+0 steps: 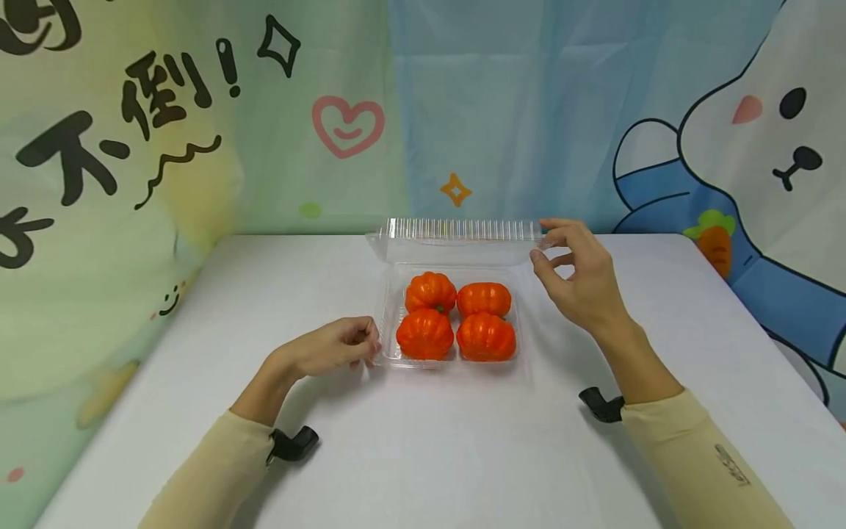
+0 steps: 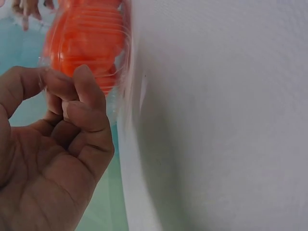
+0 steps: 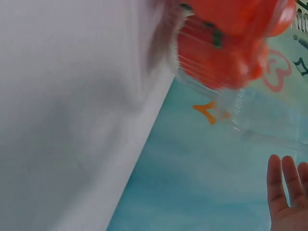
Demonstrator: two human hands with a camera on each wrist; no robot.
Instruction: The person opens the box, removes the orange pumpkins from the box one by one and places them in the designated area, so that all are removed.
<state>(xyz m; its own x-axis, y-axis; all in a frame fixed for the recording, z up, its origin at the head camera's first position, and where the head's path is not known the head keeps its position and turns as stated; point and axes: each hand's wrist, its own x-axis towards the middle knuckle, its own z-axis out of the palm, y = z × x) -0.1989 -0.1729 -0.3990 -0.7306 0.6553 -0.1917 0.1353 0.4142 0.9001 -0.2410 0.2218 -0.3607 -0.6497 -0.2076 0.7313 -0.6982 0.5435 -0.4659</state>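
Observation:
A clear plastic hinged box lies open on the table, holding several orange pumpkins in two rows. Its lid stands raised along the far side. My left hand pinches the box's left rim, near the front corner; in the left wrist view, its curled fingertips lie right beside an orange pumpkin. At the lid's right end, my right hand pinches the edge between thumb and fingers. Straight fingers show below the lid in the right wrist view, the thumb out of frame.
A white cloth covers the table. Behind its far edge hangs a printed curtain with a heart, lettering and a cartoon animal. Black wrist mounts stick out from both beige sleeves.

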